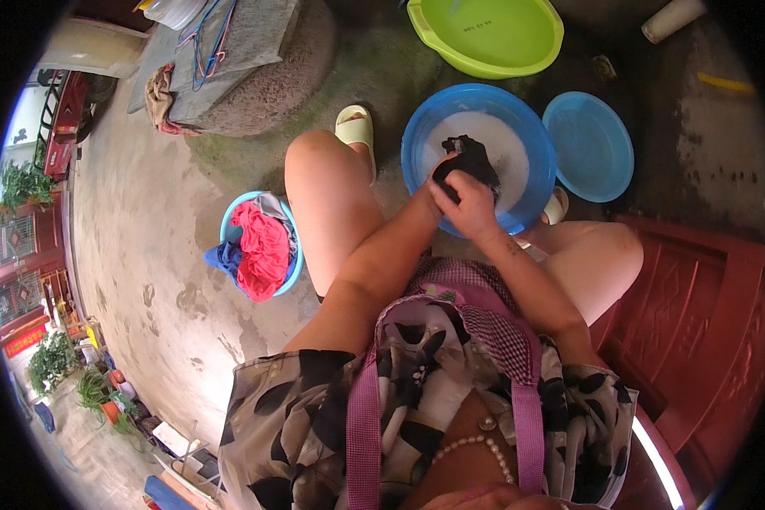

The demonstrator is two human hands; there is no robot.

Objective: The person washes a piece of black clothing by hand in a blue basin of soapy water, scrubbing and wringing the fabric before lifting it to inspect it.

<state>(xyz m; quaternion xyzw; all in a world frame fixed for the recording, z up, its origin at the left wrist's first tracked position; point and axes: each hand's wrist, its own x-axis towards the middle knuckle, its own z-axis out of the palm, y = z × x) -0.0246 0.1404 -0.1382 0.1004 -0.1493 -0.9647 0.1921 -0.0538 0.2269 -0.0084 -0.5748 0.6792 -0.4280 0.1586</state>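
Our forearms (387,251) converging between bent knees (312,157), left hand (438,185) and right hand (473,205) together gripping bunched black cloth (476,158), over a blue basin (542,161) of whitish water (444,134)

Underfoot, gray concrete floor (161,297), blotched with dark damp patches, brightest toward lower left; at upper left, a flat gray slab (255,51) on a rough, rounded base (306,93); along the right, a dark-red panel (684,327) with carved relief, a bright white strip (659,463) near its lower end; at far left, curved by the lens, patterned windows (15,240) in red framing, leafy green plants (53,361), strong pale light above
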